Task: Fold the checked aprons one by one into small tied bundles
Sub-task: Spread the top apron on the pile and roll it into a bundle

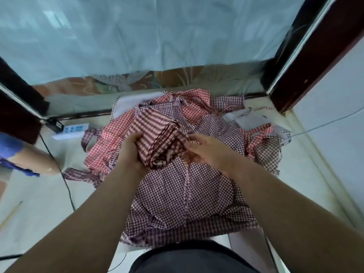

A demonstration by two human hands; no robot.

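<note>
1. Checked apron bundle [157, 133], thickly folded, is being held in the left hand [133, 152], whose fingers are curling around its left side.
2. Right hand [208, 152] is pinching the bundle's right edge.
3. Both hands are working just above a loose apron pile [187, 194] that is lying on the pale floor [39, 194].

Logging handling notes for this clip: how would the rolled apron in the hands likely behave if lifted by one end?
Probably floppy: the rolled apron creases and bends where the left hand and right hand grip it. Likely light, being thin cloth. With no tie visible, its layers may unroll.
</note>
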